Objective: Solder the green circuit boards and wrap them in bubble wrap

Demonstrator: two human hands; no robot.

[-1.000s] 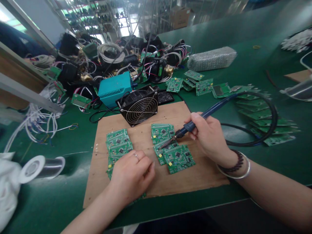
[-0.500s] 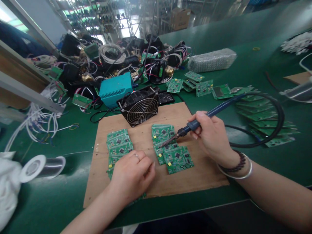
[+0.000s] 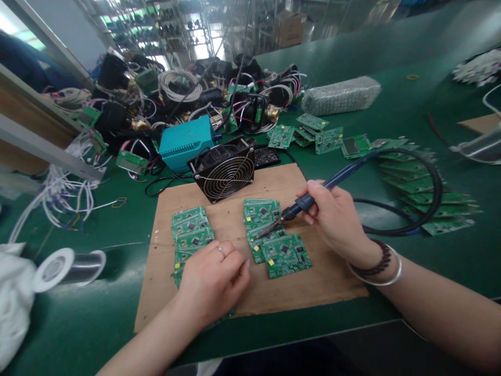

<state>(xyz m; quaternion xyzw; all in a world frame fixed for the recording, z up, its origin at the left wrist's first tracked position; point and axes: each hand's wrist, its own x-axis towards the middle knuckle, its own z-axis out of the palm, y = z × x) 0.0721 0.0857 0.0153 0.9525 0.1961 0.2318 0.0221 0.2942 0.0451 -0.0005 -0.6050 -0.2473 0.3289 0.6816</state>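
The right hand [image 3: 338, 219] and the blue soldering iron [image 3: 340, 176] have slid a little left. The tip is at the same green board [image 3: 259, 246], right of the cardboard's [image 3: 332, 292] middle, so work seems to stay there. The right fingers wrap snugly around the iron. The left hand [image 3: 215, 282] curls up near the front edge; I can't tell if it holds anything.

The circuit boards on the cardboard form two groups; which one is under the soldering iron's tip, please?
The right group: the soldering iron in the right hand slants over it; the left group is partly hidden by the left hand.
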